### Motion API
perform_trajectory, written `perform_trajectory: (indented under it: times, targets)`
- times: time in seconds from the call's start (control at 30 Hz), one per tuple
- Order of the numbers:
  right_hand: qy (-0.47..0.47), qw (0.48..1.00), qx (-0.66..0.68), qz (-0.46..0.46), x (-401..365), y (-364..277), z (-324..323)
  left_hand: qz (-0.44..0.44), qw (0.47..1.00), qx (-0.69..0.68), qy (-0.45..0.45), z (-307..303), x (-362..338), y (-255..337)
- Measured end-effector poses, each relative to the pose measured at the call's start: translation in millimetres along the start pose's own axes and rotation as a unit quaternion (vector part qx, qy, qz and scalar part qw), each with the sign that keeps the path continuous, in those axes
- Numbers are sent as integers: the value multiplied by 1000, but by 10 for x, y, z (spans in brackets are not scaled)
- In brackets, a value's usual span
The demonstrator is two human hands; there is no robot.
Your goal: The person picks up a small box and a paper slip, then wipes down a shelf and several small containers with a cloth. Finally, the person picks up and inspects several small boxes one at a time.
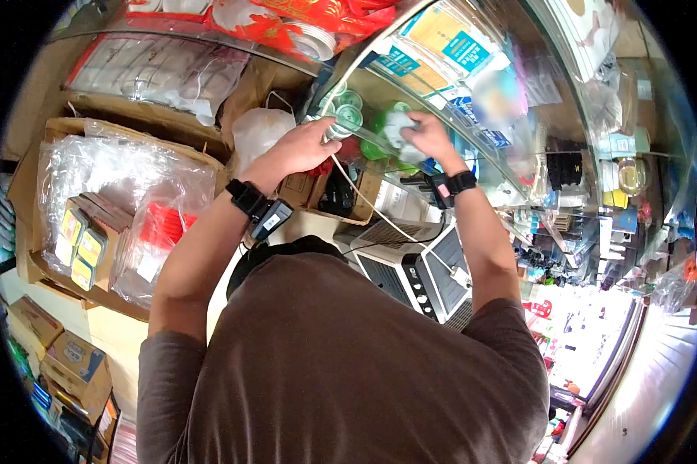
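My left hand (308, 147) has its fingers closed over the edge of a glass shelf (364, 133). Round tubs with green-and-white lids (349, 116) stand just beyond its fingertips. A white cable (372, 203) runs down from close by that hand. My right hand (432, 141) reaches in at the shelf and grips a crumpled white cloth (399, 130), its fingers pressed into it. Bright green items (375, 139) sit directly beside the cloth, partly covered by it. Both wrists wear black straps with small devices.
An open cardboard box (124, 139) with plastic-wrapped goods stands at left. Below my hands is a silver-and-black heater-like appliance (414, 271). Blue-and-white packets (449, 46) fill the upper glass shelf, and red bags (325, 15) lie at the top. Stocked shelves (573, 209) line the right.
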State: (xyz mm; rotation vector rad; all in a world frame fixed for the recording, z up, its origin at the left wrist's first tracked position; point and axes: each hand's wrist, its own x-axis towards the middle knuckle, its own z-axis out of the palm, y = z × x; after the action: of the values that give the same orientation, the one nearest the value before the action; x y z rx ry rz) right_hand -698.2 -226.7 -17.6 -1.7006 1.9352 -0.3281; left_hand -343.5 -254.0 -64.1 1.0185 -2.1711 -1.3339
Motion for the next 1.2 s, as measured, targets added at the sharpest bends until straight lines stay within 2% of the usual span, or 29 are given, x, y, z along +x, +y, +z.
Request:
perform_trajectory:
  times: [0.03,0.07,0.1,0.13,0.17,0.23,0.27,0.3,0.33,0.47,0.57,0.63,0.67,0.77,0.9,1.07,1.2]
  targets:
    - [26,999,-42,-10,-30,-309,84,-7,1000,-4,-7,-29,-19,29]
    - [29,995,-56,-81,-25,-564,166,-15,1000,-11,-18,-48,-36,46]
    - [24,993,-40,-113,-6,-781,280,-22,999,-17,-30,-66,-43,69]
    - [75,973,-92,-199,118,-816,457,-28,998,-22,-43,-85,-51,102]
    - [75,963,-131,-221,199,-939,595,-26,997,-45,-52,-128,-83,161]
    - [41,972,-174,-153,262,-1163,856,-32,997,-41,-52,-125,-75,143]
    - [64,964,-199,-167,313,-1119,1006,-35,997,-39,-53,-103,-52,117]
    - [88,958,-235,-140,349,-1098,1159,-28,998,-48,-40,-70,-41,65]
    - [34,970,-228,-82,259,-1313,1077,-34,997,-54,-43,-73,-47,86]
    - [144,924,-326,-138,343,-1051,1414,-40,994,-95,-48,-51,-66,145]
    - [162,923,-319,-141,260,-1075,1419,-74,986,-133,-74,-100,-100,296]
    - [198,916,-309,-161,185,-1087,1391,-92,989,-97,-70,-130,-121,356]
    - [201,914,-314,-160,193,-1038,1413,-102,989,-79,-68,-146,-125,367]
    - [194,918,-311,-150,227,-964,1411,-59,996,-56,-47,-75,-24,80]
    - [202,925,-289,-138,110,-641,1300,-49,997,-58,-34,-140,-51,284]
    - [69,961,-261,-55,-148,-403,886,-48,997,-57,-25,-122,-50,279]
    - [-5,957,-289,31,-338,-260,526,-48,997,-53,-33,-143,-17,210]
